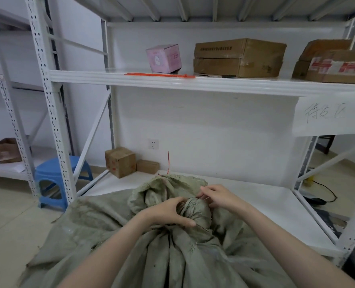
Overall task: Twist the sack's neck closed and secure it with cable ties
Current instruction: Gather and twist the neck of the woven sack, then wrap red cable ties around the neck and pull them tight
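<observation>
My left hand [168, 213] clenches the soft, limp sack [101, 235] at its twisted neck, the surest hold, my right hand [220, 197] pinching a thin cable tie [168, 163], before the low shelf [245, 196].

The grey-green woven sack [101, 225] is coarse, matt cloth, frayed at its open edge (loose threads show there). The white metal shelving rack [193, 84] has smooth paint with a faint sheen. The thin red cable tie [168, 163] looks like slick plastic, the brown cardboard boxes [239, 57] matt and creased, the round blue plastic stool [45, 169] glossy
</observation>
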